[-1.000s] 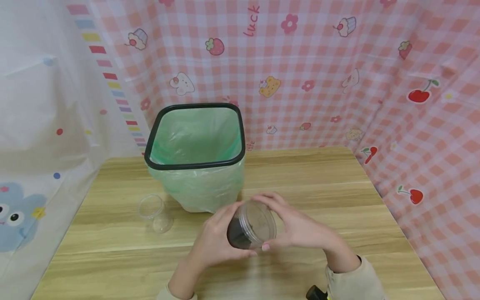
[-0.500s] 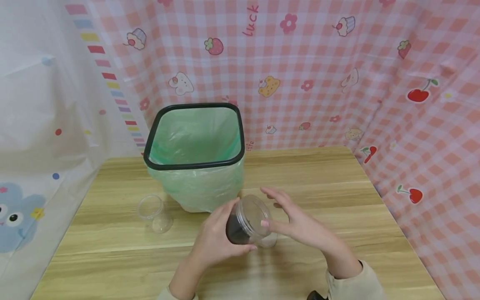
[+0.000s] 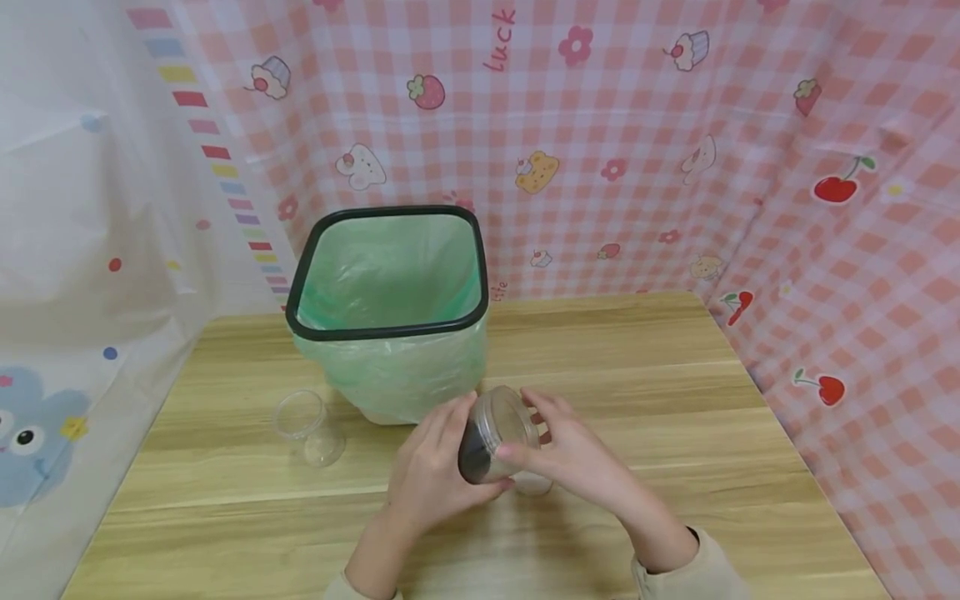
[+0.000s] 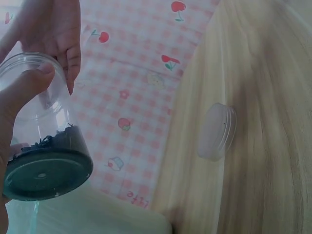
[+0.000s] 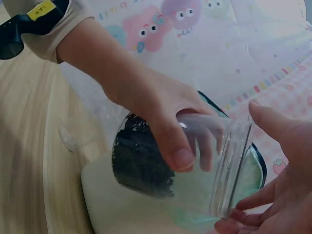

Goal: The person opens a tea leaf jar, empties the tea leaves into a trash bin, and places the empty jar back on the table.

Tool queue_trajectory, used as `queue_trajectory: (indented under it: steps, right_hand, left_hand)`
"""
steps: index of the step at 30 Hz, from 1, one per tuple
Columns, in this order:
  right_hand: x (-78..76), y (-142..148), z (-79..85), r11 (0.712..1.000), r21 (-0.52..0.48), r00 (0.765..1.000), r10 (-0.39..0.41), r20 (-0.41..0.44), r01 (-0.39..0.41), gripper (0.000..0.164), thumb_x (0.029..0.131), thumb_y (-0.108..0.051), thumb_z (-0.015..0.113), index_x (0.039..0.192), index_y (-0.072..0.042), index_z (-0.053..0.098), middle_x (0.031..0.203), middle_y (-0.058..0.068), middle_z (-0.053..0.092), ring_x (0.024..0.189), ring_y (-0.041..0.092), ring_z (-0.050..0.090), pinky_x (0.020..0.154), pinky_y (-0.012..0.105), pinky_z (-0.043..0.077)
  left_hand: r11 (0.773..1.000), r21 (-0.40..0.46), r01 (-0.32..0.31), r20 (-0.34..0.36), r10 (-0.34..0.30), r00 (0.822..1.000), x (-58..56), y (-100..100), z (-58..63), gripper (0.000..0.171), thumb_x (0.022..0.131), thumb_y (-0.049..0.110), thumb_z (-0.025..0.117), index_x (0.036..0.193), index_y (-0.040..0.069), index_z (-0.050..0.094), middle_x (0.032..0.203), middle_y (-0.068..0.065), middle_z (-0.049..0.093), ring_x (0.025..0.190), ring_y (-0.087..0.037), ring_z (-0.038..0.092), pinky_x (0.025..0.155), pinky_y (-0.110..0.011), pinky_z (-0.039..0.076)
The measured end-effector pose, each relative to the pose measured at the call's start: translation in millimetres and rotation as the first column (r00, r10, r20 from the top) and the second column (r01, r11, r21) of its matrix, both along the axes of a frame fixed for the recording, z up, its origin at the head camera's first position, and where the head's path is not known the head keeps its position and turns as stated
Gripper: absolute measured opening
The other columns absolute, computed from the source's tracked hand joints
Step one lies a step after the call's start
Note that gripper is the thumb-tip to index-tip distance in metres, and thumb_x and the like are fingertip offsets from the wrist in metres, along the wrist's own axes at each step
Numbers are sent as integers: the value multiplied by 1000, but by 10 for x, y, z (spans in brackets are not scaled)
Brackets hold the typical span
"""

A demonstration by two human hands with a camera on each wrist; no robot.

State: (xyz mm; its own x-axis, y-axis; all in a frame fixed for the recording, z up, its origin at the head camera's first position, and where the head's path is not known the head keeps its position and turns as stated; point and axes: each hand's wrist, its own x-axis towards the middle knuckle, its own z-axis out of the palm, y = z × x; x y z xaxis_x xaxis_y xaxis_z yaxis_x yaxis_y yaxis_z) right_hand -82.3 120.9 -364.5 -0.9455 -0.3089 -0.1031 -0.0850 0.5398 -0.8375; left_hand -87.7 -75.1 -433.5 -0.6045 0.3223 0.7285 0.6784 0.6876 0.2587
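My left hand [image 3: 433, 468] grips a clear plastic jar [image 3: 495, 433], its thumb and fingers curled round the side. The jar is tilted over with its mouth to the right; dark loose bits [image 4: 53, 141] lie at its base end. My right hand [image 3: 573, 457] is at the mouth, with thumb and fingers spread to either side of the rim, as the right wrist view [image 5: 231, 170] of the jar's rim shows. Below the jar a clear screw lid [image 4: 218, 132] lies on the wooden table, partly hidden by the jar in the head view.
Behind the hands stands a bin [image 3: 390, 375] with a black rim and a green liner bag. To its front left, a clear plastic cup [image 3: 309, 429] stands on the table [image 3: 225, 508]. Pink checked cloth [image 3: 600, 125] hangs along the back and right.
My right hand moved off the jar's mouth, bringing the lid on the table into view, and then came back to the rim. My left hand kept hold of the jar throughout.
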Motion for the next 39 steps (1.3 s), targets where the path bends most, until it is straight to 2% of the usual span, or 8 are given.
queue_trajectory:
  steps: [5,10,19,21,24,29,33,39]
  right_hand:
    - [-8,37,-5,998,22,997,61,-41,-60,87,74,-44,75,143,-9,36,134,8,40,105,25,49,79,39,47]
    - [-28,138,15,977,9,974,212,-81,-212,90,72,-40,78,146,-19,30,141,7,29,115,29,42,88,52,42]
    - [-63,280,40,868,27,840,487,-238,-496,95,70,-22,80,147,-18,25,146,4,19,130,26,27,99,51,33]
    - [-64,293,28,856,6,833,503,-231,-516,97,72,-21,79,148,-20,19,149,4,12,133,27,22,101,53,30]
    - [-59,292,14,880,-70,872,450,-190,-470,92,79,-23,74,150,-21,15,152,8,4,137,33,15,103,58,24]
    - [-42,225,8,957,-211,980,198,-17,-197,69,90,-26,62,146,-13,25,147,13,20,129,37,30,102,53,31]
    - [-9,140,4,990,-137,996,53,74,-43,67,90,-36,61,144,-9,32,139,13,35,114,31,43,88,41,43]
    - [28,-12,-28,1000,-10,999,-3,52,4,84,81,-44,69,144,-4,31,136,11,38,110,24,44,82,36,45]
  left_hand:
    - [999,18,39,35,-40,999,15,-13,14,99,52,55,84,127,1,50,117,-10,58,105,-24,57,85,-37,50]
    - [993,49,108,117,-113,987,44,-41,47,100,54,54,83,132,4,47,120,-7,57,108,-23,55,83,-39,50]
    - [970,90,224,296,-241,924,91,-78,110,96,58,61,79,135,13,45,125,0,55,112,-16,54,87,-36,48]
    - [969,100,224,319,-245,915,96,-74,113,96,59,60,79,135,14,44,125,1,54,113,-14,53,89,-36,47]
    - [978,99,185,305,-207,930,95,-66,101,99,56,57,82,136,13,44,126,-1,54,114,-16,53,89,-38,47]
    - [992,78,102,151,-113,982,55,-57,48,102,49,51,87,131,4,47,122,-8,57,107,-23,56,85,-40,49]
    - [997,49,55,10,-56,998,11,-59,3,103,47,50,88,128,0,49,118,-11,58,103,-25,58,85,-40,49]
    - [1000,-18,16,-85,-17,996,-14,-56,-34,101,49,53,85,126,-3,51,115,-12,59,102,-26,58,86,-38,49]
